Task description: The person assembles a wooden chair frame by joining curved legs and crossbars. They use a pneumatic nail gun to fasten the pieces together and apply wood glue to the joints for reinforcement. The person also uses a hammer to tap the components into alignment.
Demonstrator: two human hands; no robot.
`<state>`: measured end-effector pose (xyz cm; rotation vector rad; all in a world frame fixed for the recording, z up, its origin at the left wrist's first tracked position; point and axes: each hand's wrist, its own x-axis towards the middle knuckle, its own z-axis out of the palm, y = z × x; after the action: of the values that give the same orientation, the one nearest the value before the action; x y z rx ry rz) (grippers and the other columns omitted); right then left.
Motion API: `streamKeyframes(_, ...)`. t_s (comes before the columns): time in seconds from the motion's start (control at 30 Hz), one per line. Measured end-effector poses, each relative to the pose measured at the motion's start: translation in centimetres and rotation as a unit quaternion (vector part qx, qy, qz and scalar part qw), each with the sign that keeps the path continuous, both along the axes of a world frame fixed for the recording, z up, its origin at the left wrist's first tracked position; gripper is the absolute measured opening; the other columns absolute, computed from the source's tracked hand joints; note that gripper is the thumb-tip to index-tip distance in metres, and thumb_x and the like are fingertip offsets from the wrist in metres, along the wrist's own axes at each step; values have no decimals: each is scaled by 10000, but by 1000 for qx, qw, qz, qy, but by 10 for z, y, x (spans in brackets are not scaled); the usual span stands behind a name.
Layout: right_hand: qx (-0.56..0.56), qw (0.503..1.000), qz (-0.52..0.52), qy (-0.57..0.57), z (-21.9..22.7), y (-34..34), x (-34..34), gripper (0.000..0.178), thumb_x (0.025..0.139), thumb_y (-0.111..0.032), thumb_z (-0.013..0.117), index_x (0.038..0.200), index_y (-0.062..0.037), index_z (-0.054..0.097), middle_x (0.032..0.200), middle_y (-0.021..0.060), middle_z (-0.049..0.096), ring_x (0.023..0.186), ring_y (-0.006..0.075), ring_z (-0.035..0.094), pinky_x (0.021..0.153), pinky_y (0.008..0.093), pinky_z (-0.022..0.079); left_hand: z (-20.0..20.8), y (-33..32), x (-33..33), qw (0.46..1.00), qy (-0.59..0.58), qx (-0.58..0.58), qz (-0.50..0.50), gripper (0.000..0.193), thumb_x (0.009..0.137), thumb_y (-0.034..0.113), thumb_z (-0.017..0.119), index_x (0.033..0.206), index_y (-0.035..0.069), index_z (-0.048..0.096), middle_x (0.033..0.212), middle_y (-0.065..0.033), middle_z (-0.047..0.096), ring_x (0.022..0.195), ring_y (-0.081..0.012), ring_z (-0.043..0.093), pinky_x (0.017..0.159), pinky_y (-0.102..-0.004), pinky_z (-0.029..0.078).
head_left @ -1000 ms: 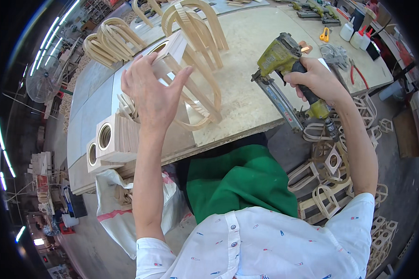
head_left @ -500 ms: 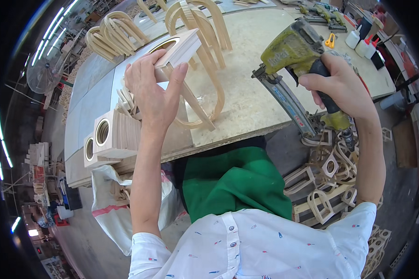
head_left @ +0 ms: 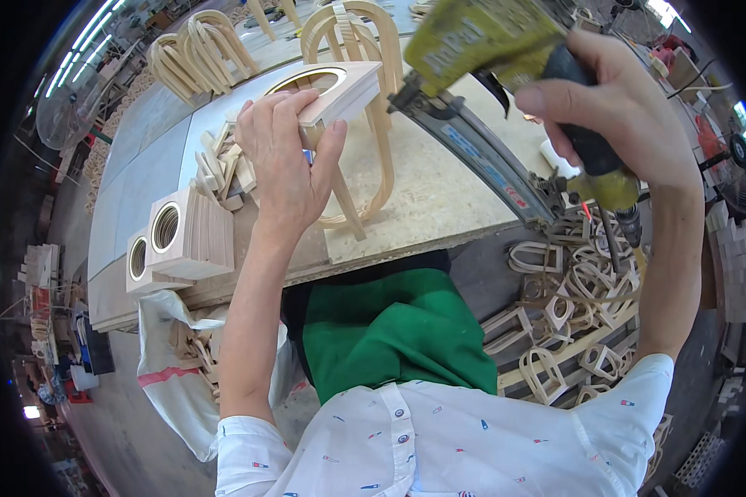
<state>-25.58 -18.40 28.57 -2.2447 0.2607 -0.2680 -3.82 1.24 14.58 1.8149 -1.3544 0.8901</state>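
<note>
My left hand (head_left: 288,161) is closed around a light square wooden block with a round hole (head_left: 355,98), its thumb at the near side. The block sits against the legs of a bent wooden frame (head_left: 385,170) standing on the table; how they join is hidden by my hand. In my right hand (head_left: 617,112) is a worn yellow-green nail gun (head_left: 485,41) with a black grip, lifted to the right of the block and apart from it. Its long magazine (head_left: 485,161) slants down to the right. A hose fitting shows below the grip.
Stacked square blocks with holes (head_left: 192,236) stand at the table's left front, beside a pile of wood offcuts (head_left: 220,166). More bent frames (head_left: 203,54) are at the back left. A white sack (head_left: 162,340) of scraps hangs below; wooden frames (head_left: 543,373) lie at lower right.
The nail gun has come up and to the left, nearer the block. My left hand and the block have shifted slightly right and down in view.
</note>
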Motion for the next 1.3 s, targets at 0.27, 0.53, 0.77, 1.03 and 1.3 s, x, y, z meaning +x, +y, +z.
streamKeyframes(0.27, -46, 997, 39, 45, 57, 28, 34, 274, 843, -220, 671, 838, 53, 644, 614, 71, 625, 502, 116, 587, 461, 256, 444, -1, 3, -5, 1000, 1, -12, -21, 396, 826, 230, 671, 1151, 38, 550, 1077, -146, 501, 1091, -318, 429, 1046, -507, 233)
streamKeyframes(0.53, -78, 987, 11, 140, 71, 47, 52, 263, 838, -226, 665, 808, 35, 662, 592, 61, 620, 488, 107, 576, 449, 239, 434, 0, 16, -3, 999, 28, -28, -32, 360, 808, 198, 674, 1106, 29, 562, 1073, -155, 519, 1083, -324, 454, 1054, -500, 249)
streamKeyframes(0.77, -43, 986, 21, 163, 72, 43, 53, 249, 866, -212, 675, 793, 24, 644, 592, 56, 622, 488, 104, 574, 436, 241, 419, 6, 25, -4, 997, 47, -16, -57, 348, 776, 156, 682, 1089, 35, 590, 1044, -125, 560, 1043, -313, 485, 1032, -487, 287)
streamKeyframes(1.03, -54, 984, 19, 171, 77, 57, 54, 271, 857, -235, 709, 805, 24, 651, 571, 54, 616, 460, 101, 565, 416, 244, 410, 3, 22, -10, 994, 41, -35, -91, 343, 766, 135, 685, 1078, 24, 594, 1020, -115, 555, 1006, -307, 476, 1003, -489, 304)
streamKeyframes(1.3, -50, 980, 19, 192, 82, 62, 57, 262, 853, -230, 710, 795, 20, 656, 555, 51, 607, 455, 102, 563, 406, 244, 399, 1, 22, -11, 993, 40, -51, -100, 340, 762, 128, 684, 1070, 15, 592, 1003, -118, 544, 997, -308, 476, 1000, -498, 304)
